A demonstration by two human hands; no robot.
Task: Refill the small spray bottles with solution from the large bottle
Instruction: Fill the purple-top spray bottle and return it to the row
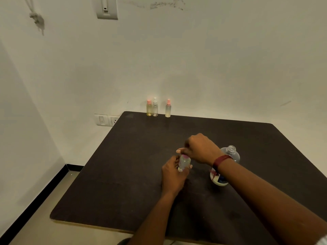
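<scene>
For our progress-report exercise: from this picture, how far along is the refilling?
Apparently done: three bottles stand capped at the table's far edge, holding liquid. In hand: the left hand grips a fourth bottle while the right hand pinches its pink top. Left: capping the open large bottle.

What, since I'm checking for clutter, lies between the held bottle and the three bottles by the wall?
Head view: past the right hand at its top, bare table.
</scene>
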